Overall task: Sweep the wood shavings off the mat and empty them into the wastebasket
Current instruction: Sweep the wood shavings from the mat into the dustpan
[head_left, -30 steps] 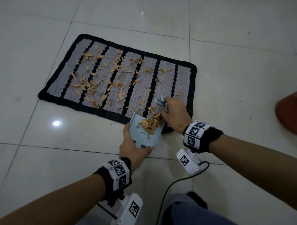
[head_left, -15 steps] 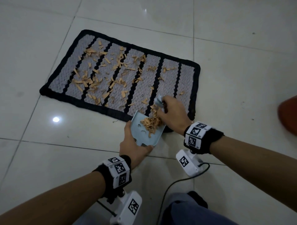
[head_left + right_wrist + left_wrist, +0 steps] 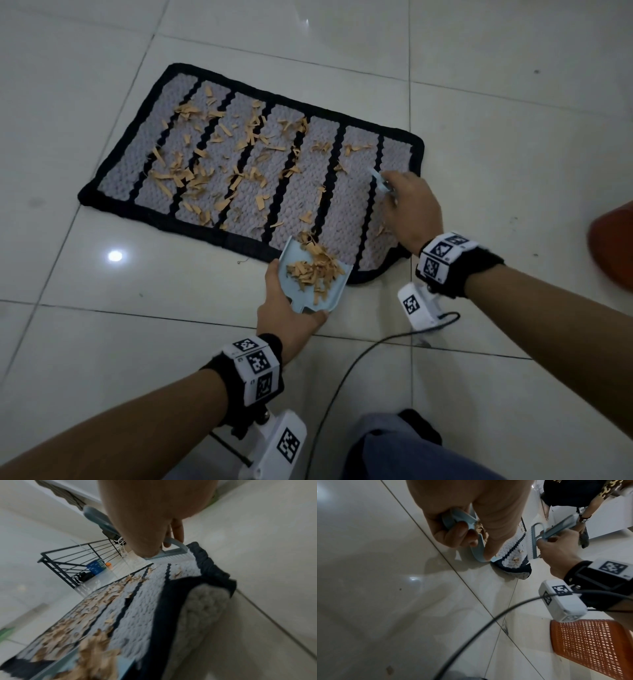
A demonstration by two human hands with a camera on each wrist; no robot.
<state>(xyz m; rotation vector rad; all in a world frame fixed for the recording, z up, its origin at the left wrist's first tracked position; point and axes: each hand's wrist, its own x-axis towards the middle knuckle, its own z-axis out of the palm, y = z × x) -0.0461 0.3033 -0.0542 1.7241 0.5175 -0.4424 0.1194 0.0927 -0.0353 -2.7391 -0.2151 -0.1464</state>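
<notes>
A grey mat (image 3: 346,219) with black stripes and a black border lies on the tiled floor, strewn with tan wood shavings (image 3: 205,171) mostly on its left half. My left hand (image 3: 287,308) grips the handle of a pale blue dustpan (image 3: 294,260) at the mat's near edge; a heap of shavings (image 3: 315,270) lies in it. My right hand (image 3: 411,212) holds a small blue brush (image 3: 378,180) over the mat's right end; its bristles (image 3: 529,545) stand on the mat. An orange mesh wastebasket (image 3: 590,646) stands at my right.
The mat's near right corner (image 3: 205,601) is folded up. A black cable (image 3: 346,377) runs over the floor between my arms, and my knee (image 3: 404,448) is below. Another person (image 3: 573,493) stands beyond the mat; a railing (image 3: 82,561) and blue basket (image 3: 96,568) are farther off.
My right hand has carried the brush away from the dustpan, up and to the right over the mat's right end. The left hand and dustpan have stayed at the mat's near edge.
</notes>
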